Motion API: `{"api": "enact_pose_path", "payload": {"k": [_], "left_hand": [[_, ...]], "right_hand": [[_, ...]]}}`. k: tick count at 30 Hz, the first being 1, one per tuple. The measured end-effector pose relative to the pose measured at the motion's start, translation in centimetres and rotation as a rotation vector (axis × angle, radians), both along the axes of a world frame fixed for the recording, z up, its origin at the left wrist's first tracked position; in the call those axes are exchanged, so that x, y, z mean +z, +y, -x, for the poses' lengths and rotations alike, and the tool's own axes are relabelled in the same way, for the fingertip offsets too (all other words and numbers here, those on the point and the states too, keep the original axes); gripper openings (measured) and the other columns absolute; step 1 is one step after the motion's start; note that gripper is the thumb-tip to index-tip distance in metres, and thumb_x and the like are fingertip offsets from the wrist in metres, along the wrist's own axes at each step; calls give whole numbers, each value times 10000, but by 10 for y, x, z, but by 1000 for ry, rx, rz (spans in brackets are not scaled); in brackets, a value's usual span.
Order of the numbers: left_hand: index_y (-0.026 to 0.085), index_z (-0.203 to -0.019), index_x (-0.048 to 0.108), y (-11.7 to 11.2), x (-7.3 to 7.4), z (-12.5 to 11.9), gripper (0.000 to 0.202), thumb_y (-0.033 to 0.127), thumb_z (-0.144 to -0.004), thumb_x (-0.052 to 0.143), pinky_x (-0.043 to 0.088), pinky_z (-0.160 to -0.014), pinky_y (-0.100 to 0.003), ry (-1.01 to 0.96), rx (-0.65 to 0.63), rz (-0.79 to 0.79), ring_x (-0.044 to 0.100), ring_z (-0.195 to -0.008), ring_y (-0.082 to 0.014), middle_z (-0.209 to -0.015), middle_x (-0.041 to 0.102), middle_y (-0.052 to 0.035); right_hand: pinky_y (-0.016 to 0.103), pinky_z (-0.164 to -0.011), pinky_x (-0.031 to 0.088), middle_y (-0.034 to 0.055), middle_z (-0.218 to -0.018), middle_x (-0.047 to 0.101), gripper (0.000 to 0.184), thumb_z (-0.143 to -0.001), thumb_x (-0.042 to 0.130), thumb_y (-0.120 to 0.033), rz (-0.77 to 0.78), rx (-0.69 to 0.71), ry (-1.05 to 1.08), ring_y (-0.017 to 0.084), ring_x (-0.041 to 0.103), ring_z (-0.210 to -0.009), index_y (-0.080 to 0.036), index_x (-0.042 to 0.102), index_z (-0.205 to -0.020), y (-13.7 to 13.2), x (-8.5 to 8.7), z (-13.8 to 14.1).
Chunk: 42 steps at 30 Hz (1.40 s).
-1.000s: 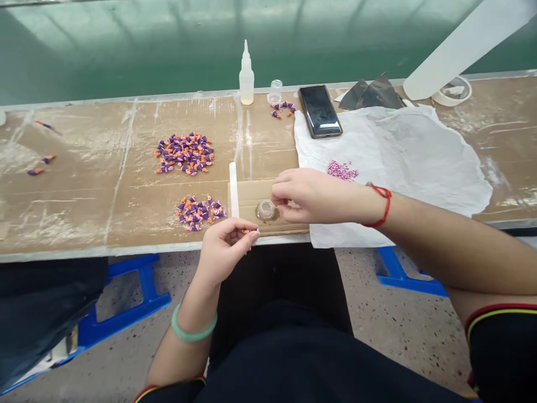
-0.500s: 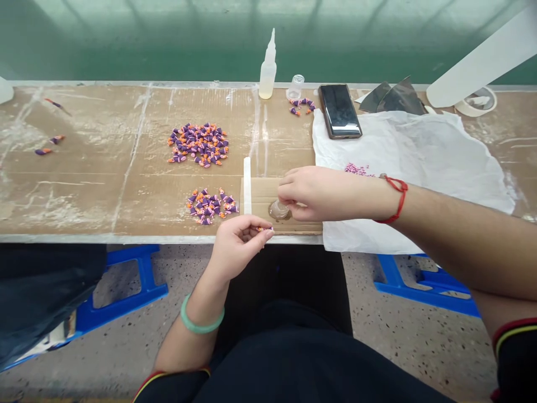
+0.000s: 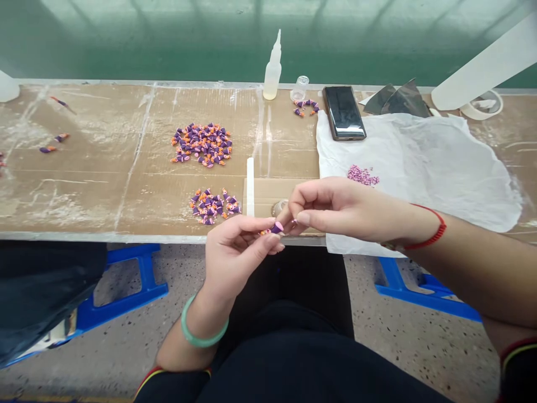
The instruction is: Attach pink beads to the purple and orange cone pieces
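My left hand [image 3: 237, 252] is shut on a small purple-and-orange clay cone [image 3: 276, 227], gripped at its fingertips. My right hand [image 3: 335, 210] is just to the right of it, with thumb and forefinger pinched on a tiny pink bead [image 3: 294, 221]. The fingertips of both hands are almost touching. A small glass jar [image 3: 279, 207] stands on a cardboard piece [image 3: 266, 193] and is partly hidden behind my right hand. Several pink beads [image 3: 363, 176] lie on a crumpled white plastic sheet [image 3: 428, 162].
Two heaps of purple-orange pieces [image 3: 202, 145] lie on the cardboard-covered bench [image 3: 104, 190], with a white strip [image 3: 250, 187] upright beside the jar. At the back are a glue bottle [image 3: 272, 70], a phone [image 3: 344, 113] and tape. A person's dark sleeve [image 3: 42, 291] shows at lower left.
My right hand has moved off the jar, down and left, to meet my left hand. The purple cone now shows at my left fingertips. The view has shifted slightly.
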<state>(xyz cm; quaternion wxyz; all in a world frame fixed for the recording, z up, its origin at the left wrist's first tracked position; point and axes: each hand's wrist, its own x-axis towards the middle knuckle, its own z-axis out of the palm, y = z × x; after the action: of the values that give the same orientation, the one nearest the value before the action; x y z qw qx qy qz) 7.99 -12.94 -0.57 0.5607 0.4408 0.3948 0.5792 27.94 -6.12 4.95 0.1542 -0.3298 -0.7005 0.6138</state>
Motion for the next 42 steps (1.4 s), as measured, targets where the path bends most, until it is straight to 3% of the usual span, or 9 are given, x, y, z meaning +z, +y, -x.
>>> {"api": "enact_pose_path", "payload": {"k": [4,12,30,42], "left_hand": [[219,-871,815,-4,9,-3,129,291,-786,881,646,-546,-182,-40,-31,-31,738,-561,-124,-806,805,-23],[250,-901,825,-7,11,-7,122,199,-798,867,654,-588,-154,-74,-43,-48,762,-610,-119,-813,810,1],[245,-977,821,-7,6,-11,164,144,-848,812,656,-623,-153,-33,-38,-173,775,-669,-125,-869,804,-13],[271,-995,821,-10,5,-15,251,67,-855,779,655,-652,-151,-24,-17,-210,768,-690,-100,-873,795,16]], "right_hand": [[232,-640,532,23,-824,693,147,-958,540,-201,-21,13,24,128,640,-742,-194,550,-811,-8,5,2],[205,-552,475,-5,-766,670,111,-916,525,-147,-142,15,14,110,599,-658,-202,557,-825,-14,13,2],[219,-565,423,-16,-731,634,85,-870,544,-214,-140,-34,-25,105,549,-640,-200,557,-787,-18,18,2],[202,-535,389,-26,-692,628,126,-881,524,-202,-333,-27,-82,89,518,-601,-200,536,-756,-23,23,3]]}}
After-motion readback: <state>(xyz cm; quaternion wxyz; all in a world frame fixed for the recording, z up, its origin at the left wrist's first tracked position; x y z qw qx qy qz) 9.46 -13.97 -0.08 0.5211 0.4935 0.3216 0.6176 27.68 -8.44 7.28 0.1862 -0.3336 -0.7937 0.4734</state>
